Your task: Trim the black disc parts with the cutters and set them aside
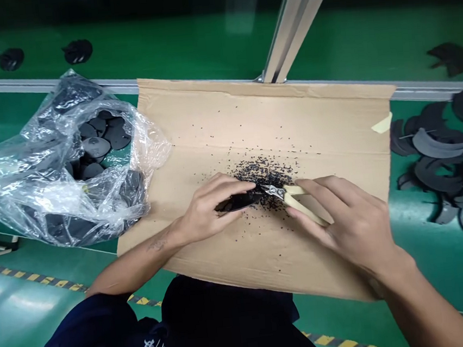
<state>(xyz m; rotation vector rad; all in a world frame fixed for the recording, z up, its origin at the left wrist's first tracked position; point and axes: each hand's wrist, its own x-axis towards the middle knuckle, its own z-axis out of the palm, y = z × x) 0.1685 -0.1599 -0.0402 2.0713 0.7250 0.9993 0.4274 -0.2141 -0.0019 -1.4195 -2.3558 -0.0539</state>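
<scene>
Right now we pinch a black molded piece (236, 201) in our left hand (212, 208), its tip at the jaws of yellow-handled pliers (300, 202) gripped in our right hand (346, 222), above black crumbs (264, 173) on a cardboard sheet (290, 108); a plastic bag (47, 180) of black discs (96, 147) lies left, curved black pieces (435, 167) right.

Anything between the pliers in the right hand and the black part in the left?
Nothing visible. The tips of the pliers, held in the right hand, meet the end of the black part in the left hand. Black crumbs lie on the cardboard around and below them.
</scene>
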